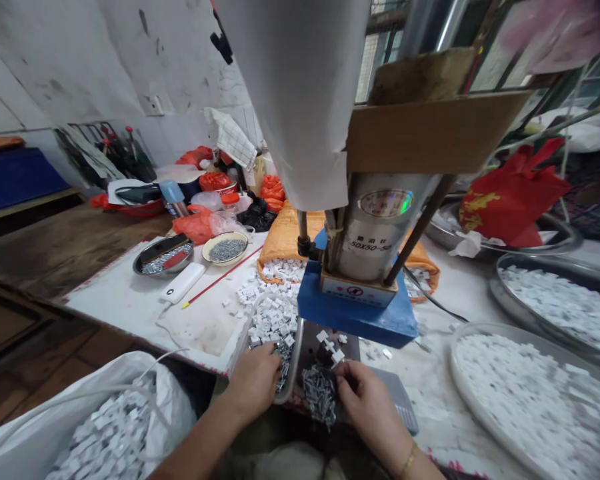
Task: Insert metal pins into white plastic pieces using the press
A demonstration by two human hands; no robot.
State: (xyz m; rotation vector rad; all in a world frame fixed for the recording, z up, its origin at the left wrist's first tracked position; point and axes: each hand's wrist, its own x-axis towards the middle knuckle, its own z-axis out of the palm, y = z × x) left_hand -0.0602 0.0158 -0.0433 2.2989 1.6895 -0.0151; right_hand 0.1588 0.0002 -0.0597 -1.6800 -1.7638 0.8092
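My left hand (257, 377) reaches over a clear plastic tub (294, 381). Its fingers curl down at the metal pins (283, 365) in the tub's near part, and the fingertips are hidden. Small white plastic pieces (273, 319) fill the far part. Thumb and fingers drawn together, my right hand (363, 388) is beside a heap of metal pins (320, 395) at the front of the press; what it pinches is too small to make out. A few white pieces (331, 345) lie just beyond that heap, below the blue head of the bench press (357, 313).
A white sack (145, 363) of pieces stands at lower left. Round trays of white pieces, one being a pale tray (457, 377), occupy the right. At left are a metal bowl (187, 261), a cream bowl (206, 252), a white power bank (184, 283) and a red pencil (223, 278).
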